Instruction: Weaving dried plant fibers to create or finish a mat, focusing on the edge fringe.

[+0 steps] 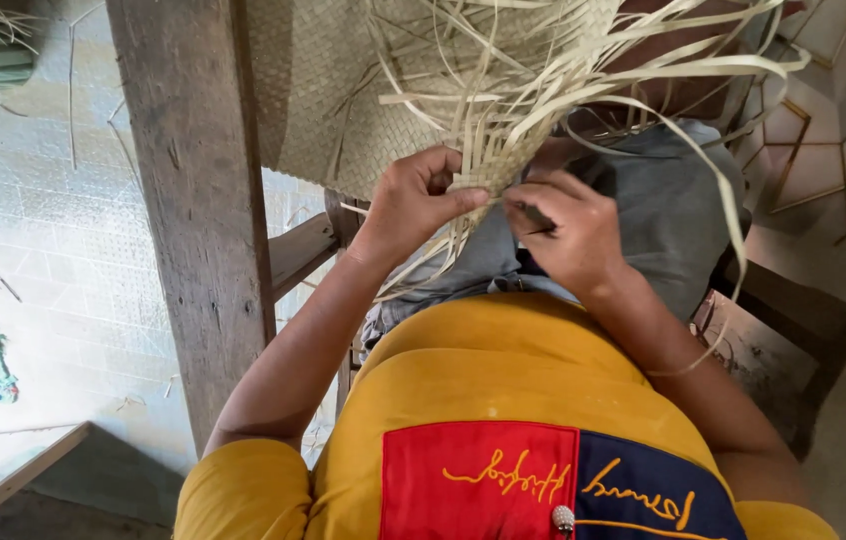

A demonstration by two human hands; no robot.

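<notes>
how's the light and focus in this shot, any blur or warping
Head view: soft, even daylight, no hard glare; the tiled floor at left looks pale and washed out. The left hand and right hand on the woven mat are fairly sharp, while the loose straw strips near the top smear slightly. The wooden post leans, which hints at wide-angle distortion.

Showing as dry, matt, pale plant strip: woven mat [323, 90], tight and finely ribbed, fraying into loose flat strips [583, 70]. Looking rough, weathered and grey-brown: wooden post [198, 200]. Reading as soft matt cloth: yellow shirt [483, 370], with stitched embroidery. Appearing chalky, scuffed and dull: tiled floor [53, 250].
</notes>
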